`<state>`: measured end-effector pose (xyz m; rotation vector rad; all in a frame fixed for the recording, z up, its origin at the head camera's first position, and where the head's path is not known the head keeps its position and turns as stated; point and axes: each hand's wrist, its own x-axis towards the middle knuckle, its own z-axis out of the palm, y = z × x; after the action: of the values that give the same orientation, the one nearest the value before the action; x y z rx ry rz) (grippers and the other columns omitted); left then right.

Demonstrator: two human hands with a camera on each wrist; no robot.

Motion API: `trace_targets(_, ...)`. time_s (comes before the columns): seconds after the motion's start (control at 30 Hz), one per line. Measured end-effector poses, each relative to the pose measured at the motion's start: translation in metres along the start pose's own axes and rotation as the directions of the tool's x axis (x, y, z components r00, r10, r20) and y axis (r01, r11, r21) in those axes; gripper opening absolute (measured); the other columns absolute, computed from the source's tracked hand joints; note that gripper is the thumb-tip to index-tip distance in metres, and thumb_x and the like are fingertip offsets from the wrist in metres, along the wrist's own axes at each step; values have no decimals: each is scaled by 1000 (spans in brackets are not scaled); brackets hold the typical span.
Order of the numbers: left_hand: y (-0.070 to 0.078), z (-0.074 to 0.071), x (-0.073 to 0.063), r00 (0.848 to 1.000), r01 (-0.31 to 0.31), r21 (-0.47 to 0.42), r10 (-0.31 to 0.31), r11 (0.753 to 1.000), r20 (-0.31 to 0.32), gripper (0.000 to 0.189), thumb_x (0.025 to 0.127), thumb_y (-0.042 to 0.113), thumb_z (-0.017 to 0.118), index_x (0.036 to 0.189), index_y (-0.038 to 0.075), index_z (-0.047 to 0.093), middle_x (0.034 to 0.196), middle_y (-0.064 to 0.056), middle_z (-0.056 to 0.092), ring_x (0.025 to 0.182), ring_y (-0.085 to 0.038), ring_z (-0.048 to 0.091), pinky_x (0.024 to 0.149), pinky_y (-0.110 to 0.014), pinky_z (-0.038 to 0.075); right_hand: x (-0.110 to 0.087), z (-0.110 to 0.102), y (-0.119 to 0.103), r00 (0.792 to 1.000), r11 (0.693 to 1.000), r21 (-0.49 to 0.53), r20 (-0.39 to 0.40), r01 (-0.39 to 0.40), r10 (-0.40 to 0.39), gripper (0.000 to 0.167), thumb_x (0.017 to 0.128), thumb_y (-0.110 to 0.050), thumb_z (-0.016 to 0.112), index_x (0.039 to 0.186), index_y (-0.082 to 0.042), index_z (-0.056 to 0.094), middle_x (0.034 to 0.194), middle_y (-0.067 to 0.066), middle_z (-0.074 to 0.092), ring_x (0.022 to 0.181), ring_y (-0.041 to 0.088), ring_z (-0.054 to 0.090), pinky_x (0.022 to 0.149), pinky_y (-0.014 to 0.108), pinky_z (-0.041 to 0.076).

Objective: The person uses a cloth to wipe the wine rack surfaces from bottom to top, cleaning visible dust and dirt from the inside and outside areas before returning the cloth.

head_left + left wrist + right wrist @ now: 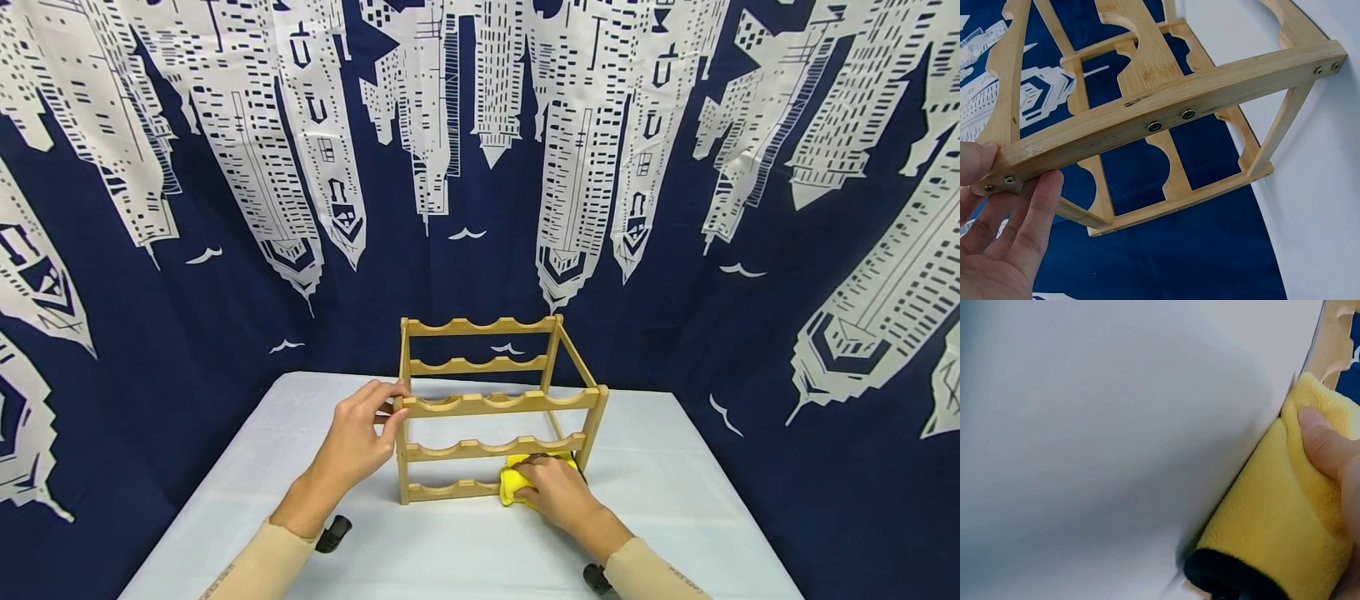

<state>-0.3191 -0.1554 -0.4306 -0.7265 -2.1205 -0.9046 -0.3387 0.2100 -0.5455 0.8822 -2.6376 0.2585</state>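
A light wooden wine rack [498,406] with scalloped rails stands on the white table. At its upper left front corner, my left hand [367,429] pinches the post; the left wrist view shows the thumb [977,164] on one side and the fingers on the other. My right hand [558,492] holds a yellow cloth [512,483] against the right part of the lowest front rail. Seen from the right wrist, the folded yellow cloth [1272,506] has a dark edge and covers part of the rail, with the thumb pressing into it.
The white-covered table [645,500] extends around the rack. Behind it hangs a dark blue curtain [465,283] printed with white buildings and birds. Metal screw heads [1155,126] show on the rack's side post. Black straps [333,533] are at both wrists.
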Motion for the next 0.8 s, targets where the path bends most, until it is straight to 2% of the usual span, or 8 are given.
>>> trace_targets(0.07,0,0,0,1000,6,-1,-6,1000,-1,29,97,-10,87,123,0,80,112,-13,81,91,-26,87,76,-30,76,-4,-2,3,1000,999,-42,-7,-16,16,33,90,-27,100,117,-13,87,112,3,89,102,24,84,86,42,73)
trace_targets(0.17,0,-1,0,1000,12,-1,-12,1000,-2,29,97,-11,87,123,0,80,112,-13,81,92,-26,87,76,-31,76,-11,-3,5,999,983,-183,-40,-4,-4,33,87,-31,101,111,-13,86,108,2,88,99,23,83,87,40,69)
trace_targets(0.27,0,-1,0,1000,14,3,-14,1000,4,29,97,-9,87,123,1,80,112,-12,82,92,-25,87,76,-31,76,-17,-4,4,995,929,-371,-88,4,-39,29,85,-27,102,103,-12,85,103,1,87,96,21,80,90,39,64)
trace_targets(0.37,0,-1,0,1000,16,2,-16,1000,11,28,98,-8,88,123,2,81,112,-12,82,92,-25,88,76,-31,76,-22,-5,2,992,881,-473,-116,-11,-50,27,82,-20,103,97,-12,83,99,1,85,95,21,77,94,39,62)
trace_targets(0.43,0,-1,0,1000,20,-4,-20,1000,16,27,98,-7,88,123,2,81,113,-12,82,92,-25,88,76,-29,76,-24,-6,1,993,873,-488,-110,-22,-37,28,81,-22,104,99,-12,83,99,1,85,97,21,78,98,39,63)
trace_targets(0.53,-1,-2,0,999,38,-26,-37,999,25,27,99,-5,89,123,3,81,118,-13,83,94,-26,88,78,-27,75,-24,-9,0,997,877,-480,-72,-30,-5,39,81,-37,103,104,-12,84,102,2,86,98,21,80,101,39,64)
trace_targets(0.63,-3,-3,1,998,53,-56,-52,997,26,28,98,-4,90,123,5,82,124,-13,84,95,-28,88,77,-26,75,-21,-11,0,999,884,-467,-43,-25,5,45,78,-44,103,104,-13,83,100,1,87,95,20,81,99,39,65)
trace_targets(0.8,-6,-3,1,1000,15,-70,-14,997,15,29,95,-8,90,120,5,81,123,-14,84,97,-30,88,77,-30,76,-16,-5,3,997,934,-358,-78,-13,-16,40,74,-36,109,95,-15,82,89,0,83,85,22,80,86,41,66)
